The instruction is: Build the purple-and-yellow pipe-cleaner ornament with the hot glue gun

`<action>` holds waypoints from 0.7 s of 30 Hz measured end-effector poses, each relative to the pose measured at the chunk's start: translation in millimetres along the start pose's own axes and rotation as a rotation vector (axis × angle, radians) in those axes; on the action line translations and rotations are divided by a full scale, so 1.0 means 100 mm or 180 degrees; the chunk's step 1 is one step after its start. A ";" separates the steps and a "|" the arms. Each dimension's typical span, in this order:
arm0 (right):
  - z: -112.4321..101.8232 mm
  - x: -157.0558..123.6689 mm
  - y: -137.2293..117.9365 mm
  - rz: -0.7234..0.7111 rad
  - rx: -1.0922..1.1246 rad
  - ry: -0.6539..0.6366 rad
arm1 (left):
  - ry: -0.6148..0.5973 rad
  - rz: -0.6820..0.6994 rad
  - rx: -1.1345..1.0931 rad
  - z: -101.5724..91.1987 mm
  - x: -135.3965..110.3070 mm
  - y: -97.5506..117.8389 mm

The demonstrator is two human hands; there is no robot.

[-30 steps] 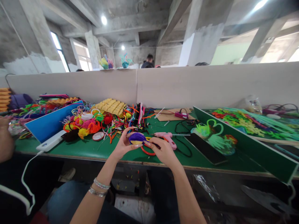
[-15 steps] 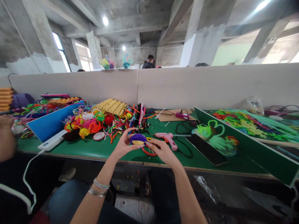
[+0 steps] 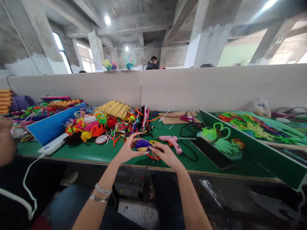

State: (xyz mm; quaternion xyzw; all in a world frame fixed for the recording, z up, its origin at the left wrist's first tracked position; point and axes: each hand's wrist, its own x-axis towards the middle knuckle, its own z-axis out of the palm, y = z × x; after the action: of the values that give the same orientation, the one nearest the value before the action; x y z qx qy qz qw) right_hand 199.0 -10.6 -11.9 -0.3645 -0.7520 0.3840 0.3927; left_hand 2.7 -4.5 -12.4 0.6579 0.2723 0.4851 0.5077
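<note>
My left hand (image 3: 128,149) and my right hand (image 3: 165,154) together hold a small purple and yellow pipe-cleaner piece (image 3: 142,145) just above the green table (image 3: 96,153). Left fingers curl around its left side, and right fingertips pinch its right edge. Under the hands lies a red pipe-cleaner ring (image 3: 151,157). A pink glue gun (image 3: 171,140) lies on the table just right of my right hand.
A heap of coloured pipe cleaners (image 3: 105,123) fills the table's left. A blue board (image 3: 54,124), a white power bank (image 3: 52,144), a black phone (image 3: 211,152) and a green divider board (image 3: 251,150) stand around. Another person's hand (image 3: 6,140) shows at the far left.
Both hands have sunk slightly toward the table with the purple piece, which is turned a little so more yellow shows. The rest is unchanged.
</note>
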 end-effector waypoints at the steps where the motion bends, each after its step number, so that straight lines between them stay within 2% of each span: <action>1: 0.00 0.00 0.01 0.0011 -0.0072 -0.0001 | -0.0014 0.0021 0.0133 -0.01 -0.01 0.02; 5: -0.02 -0.01 0.03 0.0047 -0.0473 0.0079 | 0.0047 0.0046 0.0570 -0.01 -0.02 0.06; 7: -0.03 -0.02 0.03 0.0036 -0.0626 0.0105 | 0.0049 -0.0016 0.0560 -0.01 -0.01 0.04; 14: -0.07 -0.07 -0.13 -0.0040 -0.0395 -0.0033 | -0.0281 -0.0142 -0.0480 -0.04 -0.01 -0.05; 21: -0.07 -0.11 -0.24 -0.0106 -0.0322 -0.0021 | -0.0404 -0.0248 -0.0946 -0.05 -0.03 -0.01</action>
State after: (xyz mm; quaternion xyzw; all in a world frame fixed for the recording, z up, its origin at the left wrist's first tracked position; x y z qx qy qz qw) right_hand 203.5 -28.8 7.9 -0.3700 -0.7777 0.3401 0.3777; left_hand -2.8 -5.1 -14.2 0.5939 0.1902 0.4574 0.6340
